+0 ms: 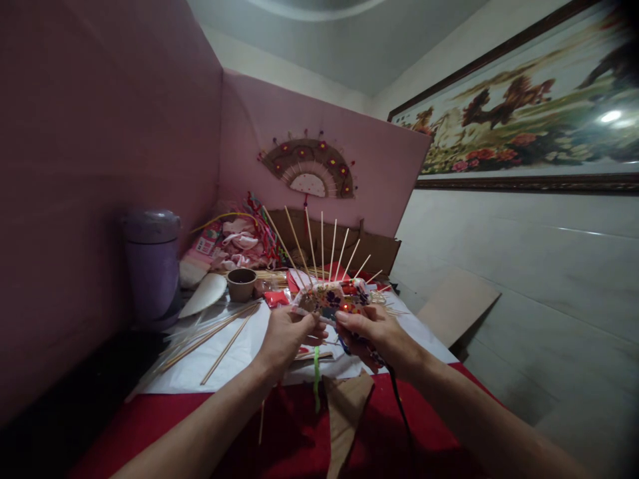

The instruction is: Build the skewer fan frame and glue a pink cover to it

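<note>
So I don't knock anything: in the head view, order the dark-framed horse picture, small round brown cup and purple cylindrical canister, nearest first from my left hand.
1. Brown cup, beyond and left.
2. Purple canister, farther left.
3. Horse picture, high right.

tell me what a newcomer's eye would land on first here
Probably the pale sticks fanning up beyond the left hand and right hand, where a tiny orange light glows. Next, the flower-dotted brown fan on the pink panel behind. At upper right, a large framed picture of horses hangs on the wall.
</note>
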{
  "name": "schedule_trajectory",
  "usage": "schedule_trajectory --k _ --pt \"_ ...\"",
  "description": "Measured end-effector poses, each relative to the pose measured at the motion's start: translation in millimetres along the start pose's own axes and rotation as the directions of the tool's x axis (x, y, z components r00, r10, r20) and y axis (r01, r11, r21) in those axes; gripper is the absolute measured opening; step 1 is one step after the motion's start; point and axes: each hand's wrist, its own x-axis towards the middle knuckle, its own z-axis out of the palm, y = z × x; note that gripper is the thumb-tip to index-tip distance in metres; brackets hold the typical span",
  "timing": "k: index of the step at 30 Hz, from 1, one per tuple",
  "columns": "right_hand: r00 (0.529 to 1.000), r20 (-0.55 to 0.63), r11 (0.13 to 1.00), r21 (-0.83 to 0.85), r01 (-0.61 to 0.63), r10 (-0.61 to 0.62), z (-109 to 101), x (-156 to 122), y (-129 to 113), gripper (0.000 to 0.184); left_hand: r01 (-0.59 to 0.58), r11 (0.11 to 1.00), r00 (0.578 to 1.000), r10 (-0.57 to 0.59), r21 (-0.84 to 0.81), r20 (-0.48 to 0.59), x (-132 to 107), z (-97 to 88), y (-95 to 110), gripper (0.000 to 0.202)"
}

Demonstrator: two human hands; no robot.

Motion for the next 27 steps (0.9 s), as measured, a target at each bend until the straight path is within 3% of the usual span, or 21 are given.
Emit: schedule_trajectory --k 10,27 --pt "0.996 0.063 0.998 -0.04 -0.053 0.055 3.7 -2.6 -3.8 0.033 -0.001 1.0 1.0 0.001 -0.019 -0.004 0.6 0.5 3.7 0.028" --pt "0.998 0.007 0.997 -0.053 -0.064 0.065 1.3 0.1 -4.0 0.035 0.0 1.0 1.0 0.0 -0.003 -0.006 -0.6 1.6 4.0 0.022"
